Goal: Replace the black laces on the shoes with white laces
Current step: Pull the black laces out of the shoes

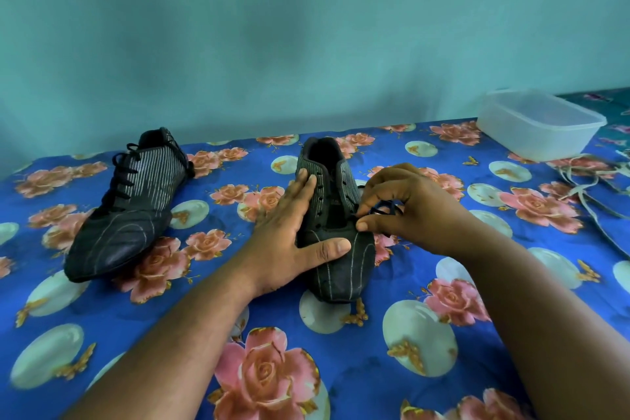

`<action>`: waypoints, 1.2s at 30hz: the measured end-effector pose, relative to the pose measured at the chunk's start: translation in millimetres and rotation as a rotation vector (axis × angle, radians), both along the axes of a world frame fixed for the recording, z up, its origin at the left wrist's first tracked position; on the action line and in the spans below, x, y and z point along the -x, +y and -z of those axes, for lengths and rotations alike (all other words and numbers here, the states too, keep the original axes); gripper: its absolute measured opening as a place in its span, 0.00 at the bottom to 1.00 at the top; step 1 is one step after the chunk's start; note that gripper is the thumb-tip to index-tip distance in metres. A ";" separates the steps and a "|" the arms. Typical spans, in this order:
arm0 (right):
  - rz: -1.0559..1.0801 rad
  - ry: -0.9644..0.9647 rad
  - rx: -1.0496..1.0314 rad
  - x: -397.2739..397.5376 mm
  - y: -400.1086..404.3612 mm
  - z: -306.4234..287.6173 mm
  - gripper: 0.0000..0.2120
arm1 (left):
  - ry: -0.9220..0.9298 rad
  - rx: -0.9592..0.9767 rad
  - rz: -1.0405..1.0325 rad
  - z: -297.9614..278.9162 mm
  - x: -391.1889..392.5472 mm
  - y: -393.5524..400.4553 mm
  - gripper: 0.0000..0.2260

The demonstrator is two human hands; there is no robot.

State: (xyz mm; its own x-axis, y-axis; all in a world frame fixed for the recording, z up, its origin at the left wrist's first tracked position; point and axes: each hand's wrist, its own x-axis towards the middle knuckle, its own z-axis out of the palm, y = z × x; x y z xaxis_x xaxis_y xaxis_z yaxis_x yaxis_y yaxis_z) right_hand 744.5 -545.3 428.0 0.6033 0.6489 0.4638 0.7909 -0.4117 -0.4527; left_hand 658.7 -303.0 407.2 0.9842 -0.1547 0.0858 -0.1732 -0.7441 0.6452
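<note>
The near black shoe point(335, 235), striped with thin pale lines, lies toe-forward on the floral blue bedsheet point(392, 334), eyelets mostly empty. The left hand point(289, 239) presses flat against its side, fingers straight. The right hand point(405, 211) pinches the bunched black lace point(387, 207). A second shoe point(133, 211), laced, lies left; white laces point(586, 187) right.

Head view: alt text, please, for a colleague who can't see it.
The right hand pinches a black lace at the near shoe, steadied by the left hand. A second shoe, fully laced, lies left; white laces and a plastic container lie right.
</note>
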 end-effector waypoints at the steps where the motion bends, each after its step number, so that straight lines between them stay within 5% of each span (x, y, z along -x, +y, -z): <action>1: 0.010 -0.009 -0.005 -0.2 -0.5 0.2 0.10 | 0.001 0.002 -0.001 -0.3 0.1 0.0 0.53; 9: 0.256 0.029 -0.153 -7.9 -7.6 3.8 0.05 | -0.002 0.009 0.003 0.3 0.2 0.5 0.53; 18: 0.832 0.062 -0.334 -33.4 -38.7 12.7 0.07 | -0.023 0.029 0.019 5.2 -2.9 2.8 0.53; 27: 0.102 0.100 -0.019 -10.8 -10.5 7.2 0.16 | -0.032 0.087 0.038 10.5 -5.7 5.5 0.49; 36: 0.026 0.114 -0.060 -14.2 -13.9 8.7 0.12 | -0.044 0.107 0.046 13.4 -7.9 6.7 0.48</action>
State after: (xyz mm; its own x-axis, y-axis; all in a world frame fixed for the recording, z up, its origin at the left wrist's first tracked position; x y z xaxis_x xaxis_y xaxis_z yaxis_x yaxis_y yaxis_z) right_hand 758.7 -559.2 419.2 0.6709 0.6051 0.4286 0.7219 -0.4011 -0.5639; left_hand 666.6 -296.3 393.8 0.9712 -0.1873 0.1471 -0.2354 -0.6622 0.7114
